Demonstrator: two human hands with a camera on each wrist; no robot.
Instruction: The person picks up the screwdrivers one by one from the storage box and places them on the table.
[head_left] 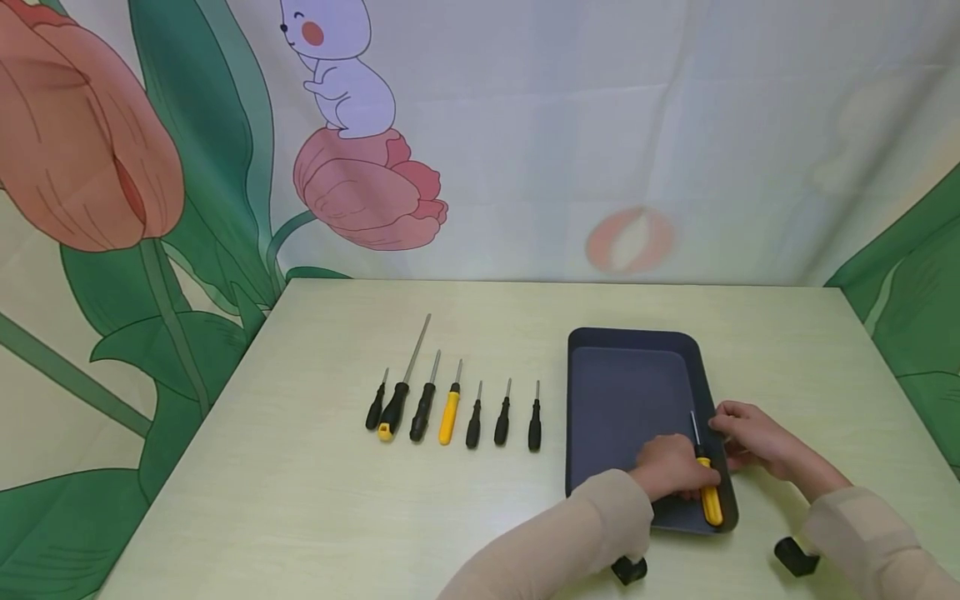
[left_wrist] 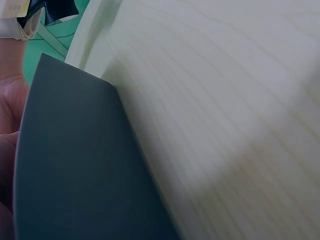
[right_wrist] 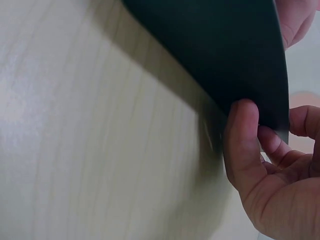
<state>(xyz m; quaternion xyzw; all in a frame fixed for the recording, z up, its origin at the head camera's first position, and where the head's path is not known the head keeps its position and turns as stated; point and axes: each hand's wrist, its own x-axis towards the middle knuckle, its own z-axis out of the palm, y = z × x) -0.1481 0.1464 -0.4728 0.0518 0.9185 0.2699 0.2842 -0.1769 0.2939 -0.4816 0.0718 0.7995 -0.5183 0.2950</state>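
A dark rectangular tray [head_left: 630, 336] stands on the table. Inside it, along the right wall, lies a screwdriver [head_left: 709, 493] with a yellow and black handle, its shaft toward the far end. My left hand [head_left: 675, 465] reaches into the tray and grips that handle; most of its fingertips are hidden. My right hand [head_left: 759, 438] pinches the tray's right rim from outside. In the right wrist view, fingers [right_wrist: 244, 130] press against the tray's outer wall [right_wrist: 220, 55]. The left wrist view is mostly filled by the tray wall [left_wrist: 75, 160].
Left of the tray, several screwdrivers lie in a row, among them a yellow-handled one [head_left: 449, 417], a long-shafted one [head_left: 393, 408] and a small black one [head_left: 535, 427]. A printed curtain [head_left: 525, 167] hangs behind the table [head_left: 300, 517].
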